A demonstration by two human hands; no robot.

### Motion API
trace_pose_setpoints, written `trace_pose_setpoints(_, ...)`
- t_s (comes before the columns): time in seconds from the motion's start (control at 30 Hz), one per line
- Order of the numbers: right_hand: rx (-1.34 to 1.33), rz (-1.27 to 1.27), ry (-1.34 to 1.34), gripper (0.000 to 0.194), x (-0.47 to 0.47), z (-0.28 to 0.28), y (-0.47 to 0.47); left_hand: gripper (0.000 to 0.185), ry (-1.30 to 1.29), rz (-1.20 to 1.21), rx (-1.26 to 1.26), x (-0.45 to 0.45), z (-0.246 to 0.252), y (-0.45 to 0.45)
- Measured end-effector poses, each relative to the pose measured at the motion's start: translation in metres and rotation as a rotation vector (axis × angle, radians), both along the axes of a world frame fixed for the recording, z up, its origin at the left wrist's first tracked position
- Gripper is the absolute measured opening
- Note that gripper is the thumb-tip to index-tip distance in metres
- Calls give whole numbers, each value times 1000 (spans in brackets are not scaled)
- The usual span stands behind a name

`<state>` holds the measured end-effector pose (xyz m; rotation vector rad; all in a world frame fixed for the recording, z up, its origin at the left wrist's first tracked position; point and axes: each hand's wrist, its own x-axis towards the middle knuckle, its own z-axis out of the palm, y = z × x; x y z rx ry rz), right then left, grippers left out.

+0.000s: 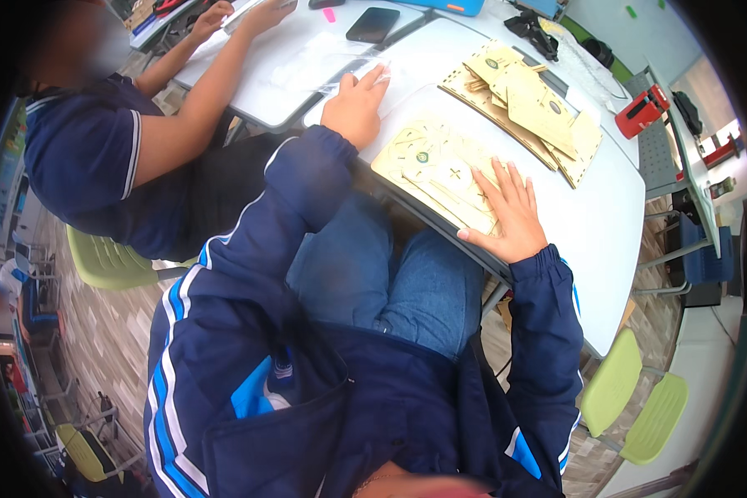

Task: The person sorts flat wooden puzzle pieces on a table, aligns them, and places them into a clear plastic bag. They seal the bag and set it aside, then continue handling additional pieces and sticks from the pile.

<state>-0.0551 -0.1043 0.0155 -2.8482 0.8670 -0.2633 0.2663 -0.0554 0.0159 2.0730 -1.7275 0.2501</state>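
A laser-cut plywood sheet (439, 171) with cut-out part outlines lies flat at the near edge of the white table (604, 249). My right hand (507, 208) rests with spread fingers on the sheet's right end. My left hand (355, 109) is beyond the sheet's left corner, at a clear plastic bag (373, 71); its fingers touch the film, but whether they pinch it I cannot tell. Farther back, a loose stack of cut plywood panels (516, 103) lies on the table, some panels overlapping at angles.
At the left sits a co-worker (118, 137), arms over the adjoining table. A black smartphone (373, 25) and a pink piece (329, 15) lie there. A red object (642, 112) stands at the table's right edge. Bubble wrap (588, 68) and black straps (532, 31) are at the back.
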Motion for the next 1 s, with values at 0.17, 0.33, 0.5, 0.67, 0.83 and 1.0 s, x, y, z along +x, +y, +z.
trace_pose_setpoints(0.17, -10, 45, 7, 98, -4, 1, 0, 61, 257, -54, 41, 8, -9, -4)
trace_pose_setpoints(0.33, -34, 54, 13, 97, -6, -1, -1, 63, 314, -69, 49, 13, -19, -13)
trace_pose_setpoints(0.5, -30, 78, 1, 97, -6, -1, -1, 67, 290, -39, 51, 17, -22, -17)
trace_pose_setpoints(0.67, -32, 85, -10, 97, -5, -1, -1, 70, 330, -13, 99, 17, -9, -29)
trace_pose_setpoints(0.83, -53, 86, -13, 97, -6, -2, -2, 71, 272, 27, 56, 7, 2, -9)
trace_pose_setpoints(1.0, -55, 87, -6, 97, -5, -3, -3, 69, 145, -43, -2, 0, 3, 6)
